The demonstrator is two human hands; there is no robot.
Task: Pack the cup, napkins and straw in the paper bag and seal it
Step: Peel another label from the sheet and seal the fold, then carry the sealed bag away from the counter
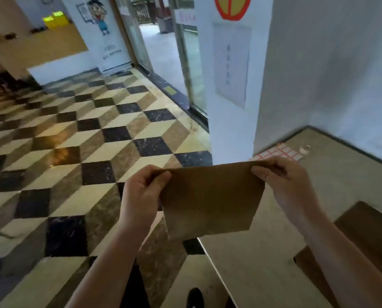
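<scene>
A flat brown paper bag (210, 201) hangs in the air in front of me, partly over the floor and partly over the table's left edge. My left hand (141, 194) pinches its top left corner. My right hand (285, 185) pinches its top right corner. The bag looks folded flat and its mouth is at the top. No cup, napkins or straw show in this view.
A beige table (263, 263) fills the lower right, against a white wall. On it lie a sheet of red-bordered stickers (281, 152), a small clear round object (305, 149) and more brown paper (368, 236) at the right. A checkered tile floor spreads to the left.
</scene>
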